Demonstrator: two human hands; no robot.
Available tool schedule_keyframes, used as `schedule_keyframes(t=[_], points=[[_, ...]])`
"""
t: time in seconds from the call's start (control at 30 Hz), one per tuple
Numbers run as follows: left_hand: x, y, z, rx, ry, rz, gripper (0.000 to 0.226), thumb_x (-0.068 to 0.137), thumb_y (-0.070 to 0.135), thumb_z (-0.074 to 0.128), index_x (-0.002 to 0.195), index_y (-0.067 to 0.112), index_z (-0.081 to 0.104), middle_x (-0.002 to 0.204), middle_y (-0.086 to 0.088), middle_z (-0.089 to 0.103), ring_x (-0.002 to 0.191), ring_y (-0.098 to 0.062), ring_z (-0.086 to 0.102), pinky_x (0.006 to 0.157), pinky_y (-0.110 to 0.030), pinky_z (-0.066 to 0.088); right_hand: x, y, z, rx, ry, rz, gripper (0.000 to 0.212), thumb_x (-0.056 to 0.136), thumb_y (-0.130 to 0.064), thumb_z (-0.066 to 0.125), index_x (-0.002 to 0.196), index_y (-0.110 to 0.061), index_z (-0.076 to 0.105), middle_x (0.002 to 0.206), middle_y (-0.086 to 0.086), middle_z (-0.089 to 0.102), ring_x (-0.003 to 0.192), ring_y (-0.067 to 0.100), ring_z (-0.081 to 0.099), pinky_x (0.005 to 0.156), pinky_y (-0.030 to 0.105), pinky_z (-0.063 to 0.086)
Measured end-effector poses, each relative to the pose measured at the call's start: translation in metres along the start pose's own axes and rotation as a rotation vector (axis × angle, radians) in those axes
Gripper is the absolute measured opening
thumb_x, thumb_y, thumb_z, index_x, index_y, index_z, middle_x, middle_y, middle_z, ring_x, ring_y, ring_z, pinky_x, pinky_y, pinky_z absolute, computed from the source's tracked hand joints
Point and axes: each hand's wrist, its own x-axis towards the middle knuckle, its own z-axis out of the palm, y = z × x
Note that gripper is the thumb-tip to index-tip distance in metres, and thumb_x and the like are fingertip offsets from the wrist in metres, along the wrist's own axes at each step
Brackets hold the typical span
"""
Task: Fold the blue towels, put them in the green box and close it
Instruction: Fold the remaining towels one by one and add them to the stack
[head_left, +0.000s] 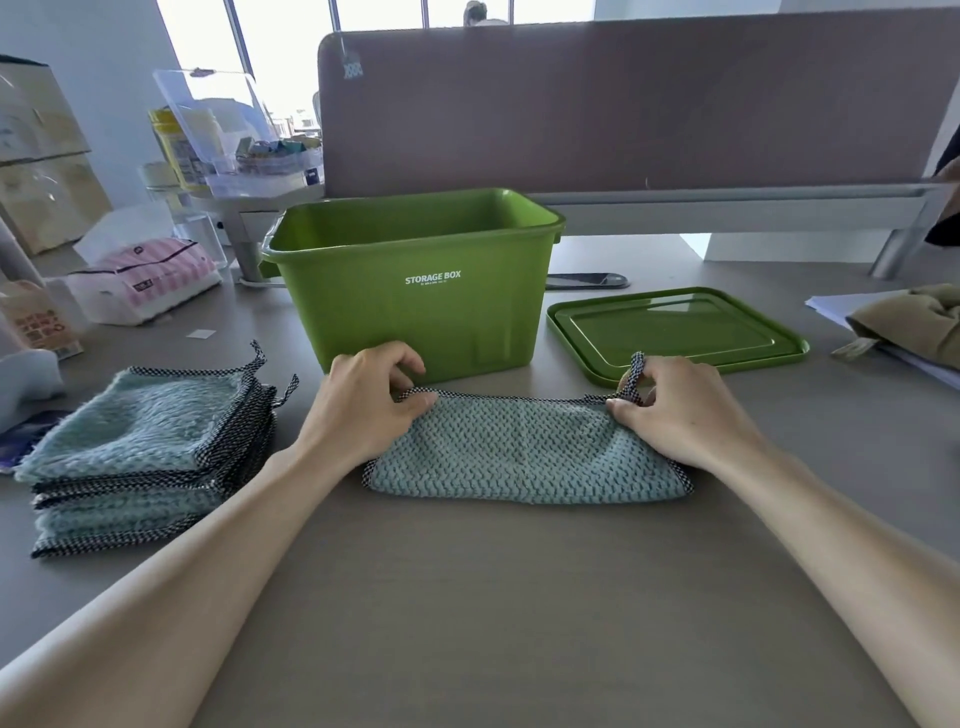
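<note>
A blue towel (524, 454) with a black-and-white checked edge lies folded in half on the table in front of the green box (415, 291). My left hand (363, 402) pinches its far left corner. My right hand (675, 405) pinches its far right corner, where a checked hanging loop sticks up. The box is open and looks empty from here. Its green lid (675, 330) lies flat on the table to the right of it. A stack of several blue towels (145, 452) sits to the left.
A pink-striped tissue pack (150, 278) lies at the back left, with clear plastic containers (228, 140) behind it. A brown desk divider (623, 104) stands behind the box. Papers and a beige cloth (914, 322) lie at the far right.
</note>
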Motion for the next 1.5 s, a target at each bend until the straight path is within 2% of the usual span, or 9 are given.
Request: schedule_keyframes(t=[0.23, 0.47, 0.6, 0.73, 0.83, 1.1, 1.23, 1.4, 1.5], points=[[-0.025, 0.038, 0.001, 0.019, -0.110, 0.320, 0.031, 0.101, 0.031, 0.049, 0.128, 0.027, 0.063, 0.137, 0.009, 0.058, 0.126, -0.010, 0.054, 0.107, -0.031, 0.041, -0.014, -0.023, -0.013, -0.134, 0.284, -0.178, 0.055, 0.089, -0.043, 0.063, 0.135, -0.020, 0.045, 0.124, 0.008, 0.056, 0.110, 0.029, 0.058, 0.087, 0.039, 0.047], [-0.033, 0.031, 0.019, 0.333, -0.592, 0.182, 0.060, 0.098, 0.063, 0.013, 0.154, 0.046, 0.000, 0.164, 0.017, -0.007, 0.151, -0.007, -0.010, 0.123, -0.046, -0.004, -0.038, -0.041, 0.023, -0.304, -0.439, -0.394, 0.067, 0.096, -0.066, 0.017, 0.156, -0.037, 0.010, 0.166, -0.009, 0.003, 0.153, 0.015, 0.000, 0.124, 0.043, 0.005], [-0.030, 0.025, 0.014, 0.362, -0.620, 0.103, 0.075, 0.088, 0.077, 0.012, 0.154, 0.044, -0.005, 0.165, 0.014, -0.011, 0.151, -0.010, -0.013, 0.122, -0.050, -0.003, -0.035, -0.029, 0.019, -0.352, -0.482, -0.377, 0.090, 0.074, -0.080, -0.004, 0.155, -0.042, -0.006, 0.165, -0.016, -0.011, 0.150, 0.006, -0.014, 0.124, 0.039, -0.004], [-0.023, 0.019, 0.009, 0.310, -0.452, 0.089, 0.078, 0.090, 0.075, 0.028, 0.154, 0.031, 0.021, 0.158, 0.002, 0.025, 0.147, -0.018, 0.021, 0.118, -0.047, 0.018, -0.031, -0.023, 0.018, -0.366, -0.490, -0.427, 0.076, 0.086, -0.076, 0.007, 0.155, -0.044, -0.005, 0.164, -0.018, -0.010, 0.150, 0.004, -0.014, 0.123, 0.035, -0.007], [-0.017, 0.014, 0.001, 0.182, -0.325, 0.068, 0.053, 0.093, 0.060, 0.048, 0.137, 0.031, 0.048, 0.110, 0.010, 0.056, 0.111, -0.014, 0.049, 0.103, -0.042, 0.034, -0.020, -0.015, 0.014, -0.286, -0.459, -0.486, 0.059, 0.099, -0.060, 0.028, 0.154, -0.046, 0.010, 0.165, -0.017, 0.003, 0.152, 0.005, -0.004, 0.124, 0.033, -0.003], [-0.019, 0.013, -0.010, -0.294, -0.520, 0.103, 0.037, 0.090, 0.022, 0.070, 0.122, 0.032, 0.054, 0.050, 0.012, 0.051, 0.045, -0.003, 0.039, 0.054, -0.014, 0.032, -0.021, -0.023, 0.004, -0.152, -0.113, -0.523, 0.054, 0.086, -0.019, 0.065, 0.137, -0.034, 0.054, 0.135, -0.008, 0.050, 0.131, 0.018, 0.041, 0.115, 0.043, 0.028], [-0.020, 0.010, -0.013, -0.234, -0.430, 0.186, 0.023, 0.090, 0.018, 0.069, 0.108, 0.033, 0.066, 0.057, 0.013, 0.054, 0.053, -0.004, 0.045, 0.061, -0.018, 0.037, -0.027, -0.014, -0.003, -0.028, -0.190, -0.578, 0.052, 0.078, -0.010, 0.060, 0.126, -0.028, 0.066, 0.122, -0.011, 0.065, 0.116, 0.011, 0.058, 0.104, 0.039, 0.044], [-0.021, 0.001, -0.018, -0.149, -0.587, 0.421, 0.071, 0.075, -0.022, 0.045, 0.111, 0.035, 0.070, 0.127, 0.014, 0.057, 0.122, -0.001, 0.051, 0.107, -0.018, 0.035, -0.036, -0.014, -0.017, 0.067, -0.336, -0.611, 0.058, 0.074, -0.021, 0.057, 0.131, -0.026, 0.063, 0.132, -0.020, 0.058, 0.125, -0.008, 0.048, 0.106, 0.007, 0.028], [-0.019, 0.000, -0.021, -0.099, -0.623, 0.478, 0.064, 0.084, -0.018, 0.046, 0.114, 0.032, 0.073, 0.133, 0.016, 0.056, 0.128, 0.001, 0.047, 0.112, -0.019, 0.029, -0.034, -0.011, -0.012, -0.006, -0.442, -0.639, 0.060, 0.075, -0.018, 0.057, 0.134, -0.030, 0.060, 0.133, -0.026, 0.051, 0.128, -0.013, 0.040, 0.107, 0.002, 0.020]])
